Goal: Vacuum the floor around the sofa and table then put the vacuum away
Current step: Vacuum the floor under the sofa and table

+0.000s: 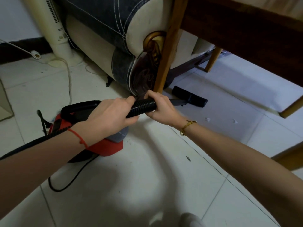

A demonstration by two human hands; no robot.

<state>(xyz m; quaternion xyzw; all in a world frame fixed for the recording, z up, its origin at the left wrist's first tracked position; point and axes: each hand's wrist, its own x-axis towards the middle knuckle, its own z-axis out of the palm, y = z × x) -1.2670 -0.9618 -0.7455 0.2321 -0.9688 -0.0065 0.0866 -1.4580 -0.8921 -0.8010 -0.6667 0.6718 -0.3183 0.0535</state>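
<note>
A small red and black vacuum (pixel 108 147) sits on the white tiled floor, partly hidden under my left forearm. Its black ribbed hose (pixel 143 106) runs up to the right, and both hands grip it: my left hand (pixel 113 115) lower down, my right hand (pixel 161 108) nearer the nozzle. The flat black floor nozzle (pixel 190 96) rests on the tiles just past the wooden table leg (pixel 165 51), in front of the sofa's dark blue and cream armrest (pixel 114 27). The wooden table (pixel 246 28) overhangs at the upper right.
White scraps (pixel 208 119) and a dark speck (pixel 188 158) lie on the tiles. A cream standing fan (pixel 60 35) with white cords (pixel 69 82) stands at the left behind the sofa. The vacuum's black cord (pixel 65 185) loops over the floor. More table legs (pixel 293 107) stand at the right.
</note>
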